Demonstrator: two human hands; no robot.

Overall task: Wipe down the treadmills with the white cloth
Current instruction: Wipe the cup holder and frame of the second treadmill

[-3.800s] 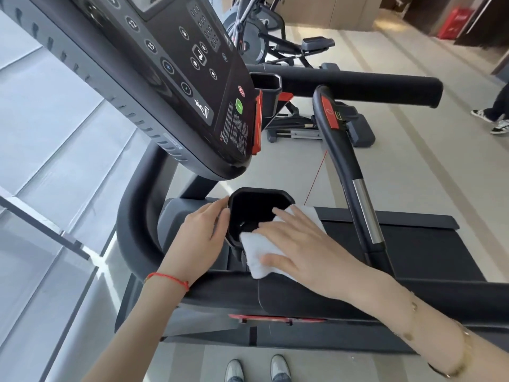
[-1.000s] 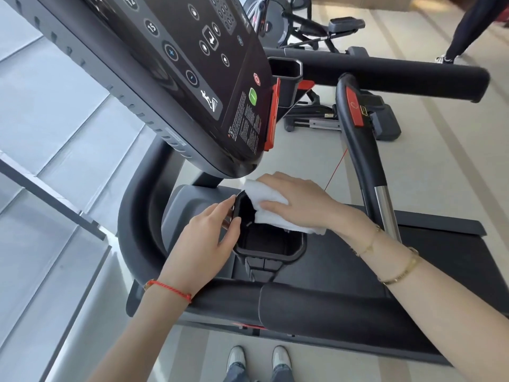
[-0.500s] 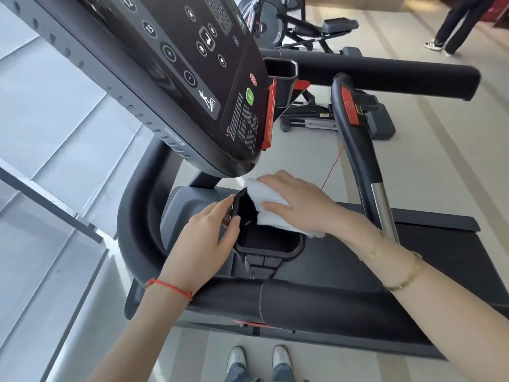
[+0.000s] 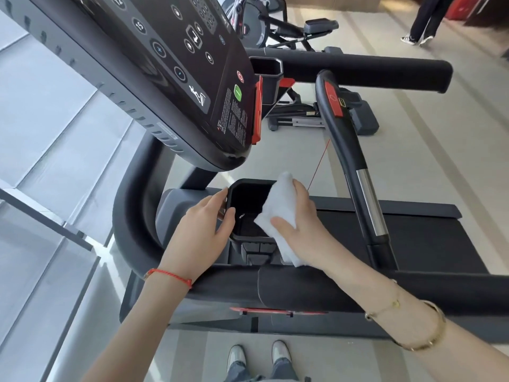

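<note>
Fingers [image 4: 301, 194] of right hand [image 4: 300, 224]: clamped round white cloth [image 4: 281, 205], thumb across its face; pressed against right wall of cup holder [image 4: 242, 186], frame centre, apparently to scrub the rim. Left hand [image 4: 203, 227]: fingers together, thumb hooked over left rim, likely steadying. Treadmill [image 4: 132, 221]: console [image 4: 170, 86] upper left; handrail [image 4: 344, 133] upper right, untouched.

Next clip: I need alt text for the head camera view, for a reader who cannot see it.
A person's right hand holds a white cloth against the right rim of a treadmill's black cup holder, while the left hand grips its left rim. The slanted console hangs above, a handrail rises on the right, and the person's shoes show on the floor below.
</note>
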